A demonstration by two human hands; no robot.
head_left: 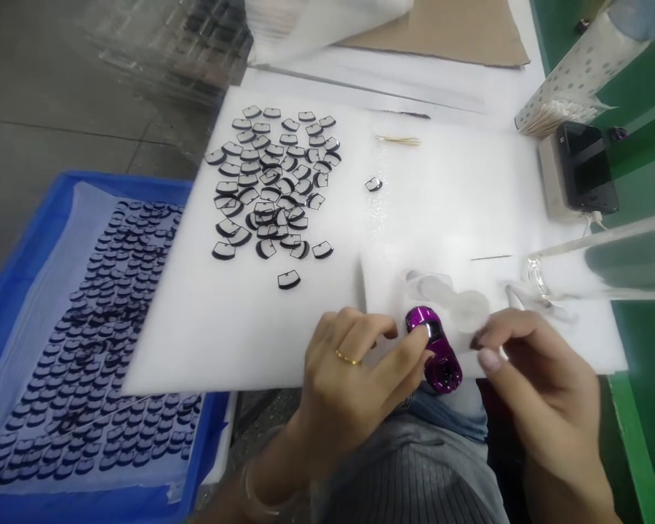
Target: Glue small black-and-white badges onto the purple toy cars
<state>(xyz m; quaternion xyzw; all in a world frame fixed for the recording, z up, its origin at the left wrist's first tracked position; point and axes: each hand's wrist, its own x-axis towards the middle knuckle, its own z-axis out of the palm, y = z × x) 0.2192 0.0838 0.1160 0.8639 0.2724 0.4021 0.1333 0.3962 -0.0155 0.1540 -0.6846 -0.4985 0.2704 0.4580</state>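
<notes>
My left hand (354, 371), with a gold ring on one finger, grips a shiny purple car-shaped piece (442, 356) between thumb and fingers, at the near edge of the white foam board (196, 327). A dark window-like patch shows on its top. To its right, the thumb and index finger of my right hand (535, 378) are pinched together. Something small sits at those fingertips, too unclear to name. Just beyond the purple piece lie clear round plastic bits (453, 302). Many small curved, black-edged clear pieces (270, 185) are spread over the board's left half.
A blue tray (44, 211) at left holds rows of similar dark-edged pieces. One loose piece (373, 184) and some thin wooden sticks (398, 140) lie mid-board. At right are a phone (586, 167) on a box, a bundle of cotton swabs (562, 113) and a clear roll (622, 258).
</notes>
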